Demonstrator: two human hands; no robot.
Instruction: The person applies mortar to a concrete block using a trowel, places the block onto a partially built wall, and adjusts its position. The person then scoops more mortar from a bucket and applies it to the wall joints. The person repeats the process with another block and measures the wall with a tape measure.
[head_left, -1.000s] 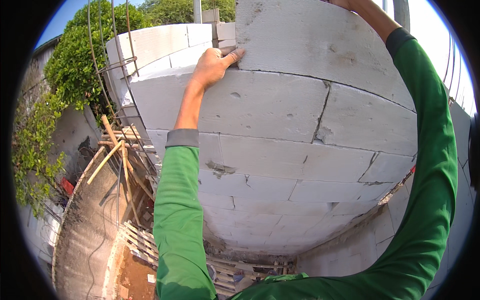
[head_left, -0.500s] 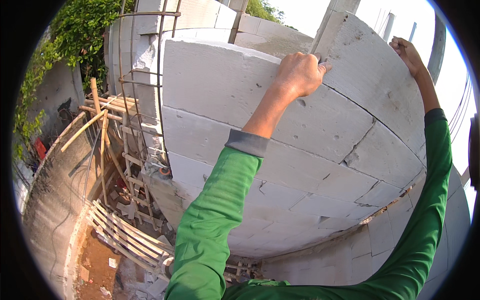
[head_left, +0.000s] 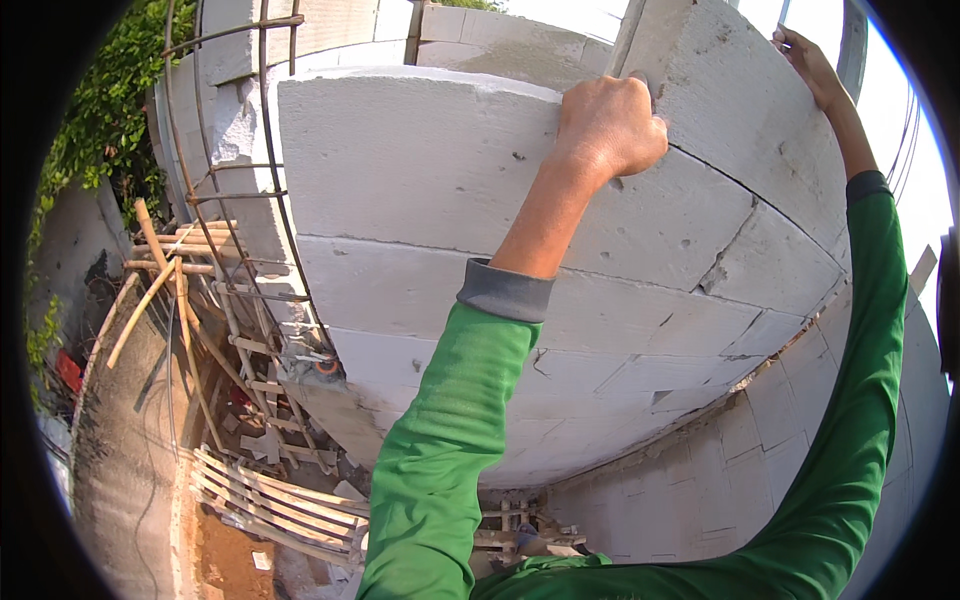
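A pale grey lightweight concrete block (head_left: 745, 115) sits as the top piece on a curved-looking wall (head_left: 430, 165) of similar blocks. My left hand (head_left: 612, 125) is closed at the block's lower left corner, its fingers curled round the end edge. The fingertips are partly hidden behind the hand. My right hand (head_left: 808, 65) is raised at the far right, near the block's upper edge, with its fingers bent together. What it holds, if anything, cannot be made out. A dark joint line runs between the top block and the course below.
Upright steel rebar (head_left: 270, 120) stands at the wall's left end. Bamboo poles (head_left: 180, 300) and a slatted bamboo platform (head_left: 275, 505) lie below on the left, among rubble. Another block wall (head_left: 700, 480) rises at the lower right. Green foliage (head_left: 110, 110) is at the upper left.
The view has shifted, so the rebar and bamboo appear farther left. My left hand stays at the block's corner, with its thumb now less visible. The right hand sits higher in view.
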